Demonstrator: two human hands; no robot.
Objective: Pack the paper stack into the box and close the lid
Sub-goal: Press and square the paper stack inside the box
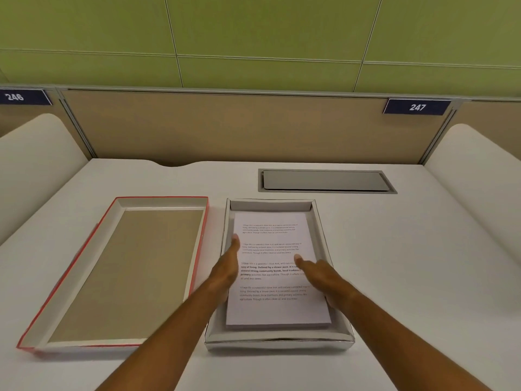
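A stack of white printed paper [275, 309] lies inside a shallow silver-grey box [279, 341] in the middle of the desk. My left hand [228, 263] lies along the stack's left edge, fingers straight and together, thumb side up. On the stack's right edge rests my right hand [315, 270], fingers partly tucked beside the paper. Whether either hand grips the paper is unclear. The lid [124, 272], red-edged with a brown cardboard inside, lies upside down to the left of the box.
A grey metal cable hatch [327, 181] is set into the white desk [408, 277] behind the box. Beige partition panels with number plates 246 and 247 close off the back. Curved white side dividers stand at left and right.
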